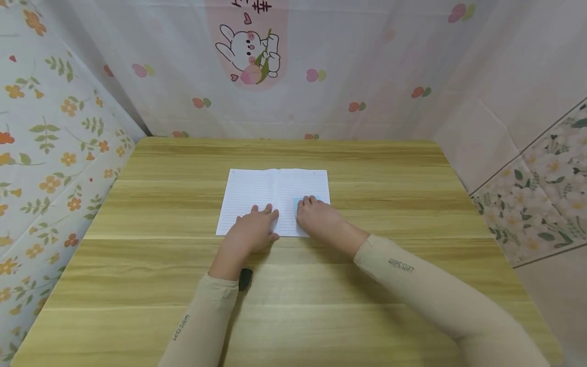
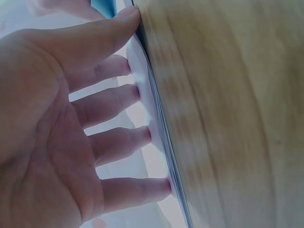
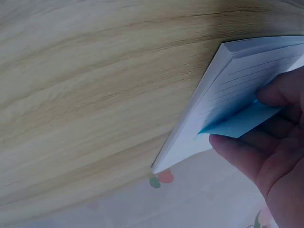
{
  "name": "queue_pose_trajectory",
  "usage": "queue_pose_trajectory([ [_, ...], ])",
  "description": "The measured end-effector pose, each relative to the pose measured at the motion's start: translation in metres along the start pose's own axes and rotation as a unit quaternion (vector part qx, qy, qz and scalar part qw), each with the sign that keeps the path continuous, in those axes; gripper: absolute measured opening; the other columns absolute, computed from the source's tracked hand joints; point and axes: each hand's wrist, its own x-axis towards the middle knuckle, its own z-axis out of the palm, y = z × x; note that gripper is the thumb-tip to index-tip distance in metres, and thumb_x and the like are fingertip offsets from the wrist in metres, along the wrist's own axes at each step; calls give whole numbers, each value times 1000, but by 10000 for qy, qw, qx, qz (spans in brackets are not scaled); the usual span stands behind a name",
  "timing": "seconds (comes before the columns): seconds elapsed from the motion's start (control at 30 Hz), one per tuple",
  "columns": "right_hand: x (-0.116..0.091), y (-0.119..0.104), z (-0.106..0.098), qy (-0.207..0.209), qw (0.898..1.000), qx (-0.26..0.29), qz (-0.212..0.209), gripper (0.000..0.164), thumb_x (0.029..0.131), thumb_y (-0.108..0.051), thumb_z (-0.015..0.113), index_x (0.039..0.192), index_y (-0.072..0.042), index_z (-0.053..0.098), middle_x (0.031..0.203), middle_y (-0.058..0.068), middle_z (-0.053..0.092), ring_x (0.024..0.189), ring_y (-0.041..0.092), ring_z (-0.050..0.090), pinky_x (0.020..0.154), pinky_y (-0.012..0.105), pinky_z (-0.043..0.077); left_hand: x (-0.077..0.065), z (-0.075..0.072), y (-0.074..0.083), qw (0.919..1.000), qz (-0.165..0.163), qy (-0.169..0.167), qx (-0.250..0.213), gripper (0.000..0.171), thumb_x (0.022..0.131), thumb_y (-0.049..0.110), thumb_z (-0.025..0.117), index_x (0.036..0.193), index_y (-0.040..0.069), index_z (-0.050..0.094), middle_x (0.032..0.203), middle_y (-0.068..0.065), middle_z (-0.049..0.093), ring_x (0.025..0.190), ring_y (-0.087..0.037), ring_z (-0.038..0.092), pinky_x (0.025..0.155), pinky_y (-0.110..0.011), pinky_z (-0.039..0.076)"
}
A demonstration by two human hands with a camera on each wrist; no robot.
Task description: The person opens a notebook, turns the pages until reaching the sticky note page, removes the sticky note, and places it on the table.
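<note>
An open lined notebook (image 1: 249, 188) lies on the wooden table, its ruled pages facing up. My left hand (image 1: 253, 228) rests on the lower part of the left page near the fold, fingers spread and straight; in the left wrist view, its fingertips (image 2: 142, 135) touch the paper. Over the right page, my right hand (image 1: 323, 221) pinches a light blue sticky note (image 3: 244, 121) between thumb and fingers. One edge of the note meets the page, while the rest tilts up from it. In the head view the right hand covers most of the note.
The wooden table (image 1: 390, 173) extends around the notebook on every side. A small black object (image 1: 245, 279) shows beside the left wrist. Behind the table hangs a white curtain (image 1: 367, 56) with a rabbit print, and a flowered cloth (image 1: 50, 153) hangs at the left.
</note>
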Motion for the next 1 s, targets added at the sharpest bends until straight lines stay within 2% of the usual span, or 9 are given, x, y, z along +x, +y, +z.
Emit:
queue_pose_trajectory([
  [0.17,5,0,-2,-187,9996,190,56,46,98,-9,56,138,10,47,139,28,53,128,38,56,99,42,52,0,-1,0,10000,-18,11,-44,64,95,36,63,151,14,40,160,-11,30,145,-46,29,101,-74,36],
  [0.4,6,-1,-4,10,9994,328,67,31,97,-5,54,125,6,62,130,26,61,119,37,62,93,41,55,0,1,1,9999,-9,-26,-100,64,95,36,63,151,15,39,160,-11,30,145,-45,28,102,-74,35],
  [0.73,10,2,-6,-297,9940,1027,233,32,98,-6,53,126,6,61,131,27,59,124,39,59,102,44,50,2,1,0,9998,-74,-98,-159,64,96,36,62,152,16,38,162,-8,27,147,-44,26,105,-73,32],
  [0.87,11,11,-6,-270,9837,1739,376,31,102,-10,44,121,8,62,115,24,66,108,34,65,92,41,56,3,2,-1,9998,-69,-106,-156,65,96,36,62,152,16,37,162,-8,27,147,-44,26,105,-73,32],
  [0.93,11,18,-4,-197,9699,2383,470,32,103,-11,41,117,6,64,104,20,68,92,26,66,81,37,56,4,2,-2,9998,-67,-93,-165,65,96,36,62,152,15,38,162,-9,28,147,-45,26,105,-73,32],
  [0.97,11,22,-3,-142,9615,2693,519,33,103,-12,40,119,5,64,107,21,68,92,23,65,79,35,55,4,3,-2,9998,-82,-99,-164,65,95,36,62,152,15,38,162,-9,28,147,-45,26,105,-73,32],
  [1.0,10,26,-2,-93,9508,3044,567,34,103,-12,40,122,4,63,111,22,69,84,21,63,74,33,53,4,3,-2,9998,-89,-98,-163,65,95,36,62,152,15,38,161,-9,28,146,-45,26,105,-73,32],
])
